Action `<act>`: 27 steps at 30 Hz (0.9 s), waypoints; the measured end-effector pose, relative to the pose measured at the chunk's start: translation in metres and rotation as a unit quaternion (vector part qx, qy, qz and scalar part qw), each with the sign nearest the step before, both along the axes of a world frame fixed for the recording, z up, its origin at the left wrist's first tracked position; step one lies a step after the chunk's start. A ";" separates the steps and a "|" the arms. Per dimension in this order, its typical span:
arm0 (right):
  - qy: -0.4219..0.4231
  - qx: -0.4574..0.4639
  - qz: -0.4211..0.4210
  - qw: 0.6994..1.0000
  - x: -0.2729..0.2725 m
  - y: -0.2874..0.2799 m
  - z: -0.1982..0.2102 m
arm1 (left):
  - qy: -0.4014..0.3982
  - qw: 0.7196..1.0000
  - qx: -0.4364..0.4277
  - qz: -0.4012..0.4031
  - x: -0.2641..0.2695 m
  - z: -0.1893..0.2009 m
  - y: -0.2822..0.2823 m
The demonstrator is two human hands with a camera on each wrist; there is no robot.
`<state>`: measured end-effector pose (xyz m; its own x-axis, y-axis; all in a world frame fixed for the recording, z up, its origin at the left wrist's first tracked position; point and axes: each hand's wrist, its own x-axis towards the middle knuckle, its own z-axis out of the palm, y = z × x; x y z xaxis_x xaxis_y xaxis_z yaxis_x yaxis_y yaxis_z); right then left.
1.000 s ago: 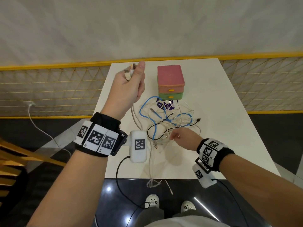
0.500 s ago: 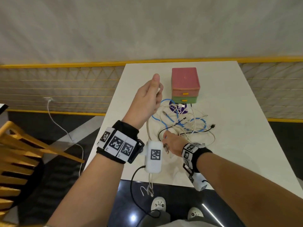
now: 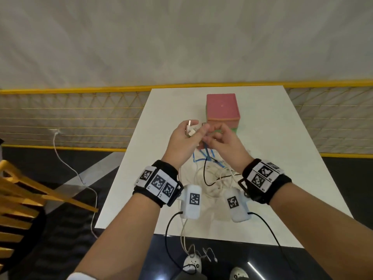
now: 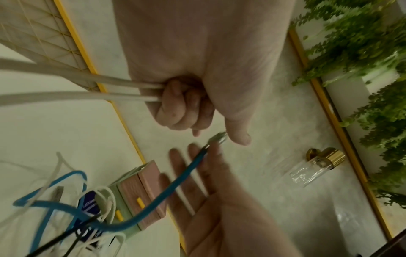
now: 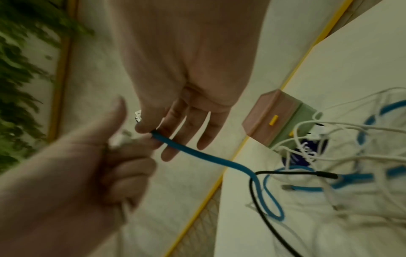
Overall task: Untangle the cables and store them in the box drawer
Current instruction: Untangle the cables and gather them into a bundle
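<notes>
Left hand [image 3: 184,141]: fist curled around white cables [image 4: 79,87], plug ends poking out above the fingers. Right hand [image 3: 224,145]: thumb and forefinger pinching the end of the blue cable [image 5: 197,154], other fingers spread loosely. Both raised above the table [image 3: 292,158], close together, just in front of the box [image 3: 222,108]. Drawers pushed in. Remaining tangle of white, blue and black cables [image 3: 210,174] lying on the table between the wrists.
</notes>
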<state>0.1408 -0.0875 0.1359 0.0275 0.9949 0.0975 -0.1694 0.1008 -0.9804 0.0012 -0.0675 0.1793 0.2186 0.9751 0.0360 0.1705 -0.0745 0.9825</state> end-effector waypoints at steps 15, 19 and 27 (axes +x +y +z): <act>-0.385 -0.010 0.054 0.921 0.022 0.000 -0.029 | -0.177 0.977 0.112 0.044 0.005 0.062 0.019; -0.322 -0.015 -0.006 0.947 0.027 0.022 -0.011 | -0.089 0.986 0.143 -0.014 0.000 0.070 0.015; -0.277 0.113 -0.027 0.954 0.036 0.054 0.047 | 0.223 0.969 0.103 -0.031 0.006 0.040 0.022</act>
